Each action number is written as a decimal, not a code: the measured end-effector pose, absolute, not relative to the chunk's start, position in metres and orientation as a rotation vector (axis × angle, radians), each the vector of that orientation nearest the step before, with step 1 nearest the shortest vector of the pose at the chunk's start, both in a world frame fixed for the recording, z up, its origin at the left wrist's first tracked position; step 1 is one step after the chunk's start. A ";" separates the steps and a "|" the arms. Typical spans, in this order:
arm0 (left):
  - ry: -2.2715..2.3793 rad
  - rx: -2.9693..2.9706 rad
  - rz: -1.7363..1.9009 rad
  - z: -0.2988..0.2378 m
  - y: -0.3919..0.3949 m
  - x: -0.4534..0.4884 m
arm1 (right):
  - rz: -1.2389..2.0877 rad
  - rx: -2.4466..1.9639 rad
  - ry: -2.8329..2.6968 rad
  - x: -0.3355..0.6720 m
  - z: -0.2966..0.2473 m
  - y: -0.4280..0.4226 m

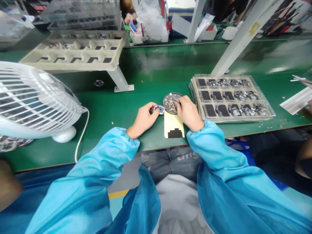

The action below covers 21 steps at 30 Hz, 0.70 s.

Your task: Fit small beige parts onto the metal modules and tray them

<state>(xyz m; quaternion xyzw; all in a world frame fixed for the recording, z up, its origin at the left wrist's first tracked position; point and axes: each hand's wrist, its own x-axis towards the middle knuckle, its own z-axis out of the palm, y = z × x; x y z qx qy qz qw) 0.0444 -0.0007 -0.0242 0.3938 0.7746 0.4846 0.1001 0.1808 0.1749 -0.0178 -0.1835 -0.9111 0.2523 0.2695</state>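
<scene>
My left hand (143, 118) pinches a small rounded metal-framed part (159, 110) between thumb and fingers, just left of a round dark dish (165, 104). Many tiny light-coloured pieces (168, 101) lie scattered in that dish. Over its right side, my right hand (188, 112) is closed on a slim grey tool (175, 98), apparently tweezers, pointing into the dish. What its tip touches is too small to make out. Below the dish lies a yellow sheet (173, 122) with black strips (175, 133) at its near end.
To the right stand stacked trays (234, 120) with compartments of small metal parts. A white fan (31, 100) and its cord (84, 133) occupy the left. A raised tray (80, 66) and slanted post (231, 45) stand farther back. Other people sit at both sides.
</scene>
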 end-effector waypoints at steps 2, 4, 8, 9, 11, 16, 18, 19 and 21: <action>2.421 1.219 1.352 -0.023 0.010 0.022 | 0.645 -0.514 -2.482 0.179 -0.019 0.177; 2.503 1.205 1.307 -0.020 0.027 -0.010 | 0.651 -0.477 -2.430 0.179 -0.021 0.177; 2.588 1.055 1.335 -0.015 0.070 -0.083 | 0.697 -0.383 -2.259 0.183 -0.023 0.173; 2.598 1.002 1.344 -0.016 0.079 -0.098 | 0.705 -0.345 -2.228 0.184 -0.022 0.171; 2.639 0.925 1.351 -0.020 0.090 -0.115 | 0.723 -0.268 -2.177 0.191 -0.021 0.167; 2.793 1.192 1.458 -0.041 0.063 -0.094 | 0.793 -0.107 -2.135 0.227 -0.023 0.157; 2.780 1.357 1.432 -0.049 0.034 -0.072 | 0.815 -0.035 -2.195 0.244 -0.027 0.155; 2.775 1.405 1.404 -0.052 0.018 -0.061 | 0.820 -0.003 -2.230 0.251 -0.028 0.154; 2.787 1.438 1.344 -0.055 -0.014 -0.041 | 0.810 0.037 -2.281 0.262 -0.030 0.155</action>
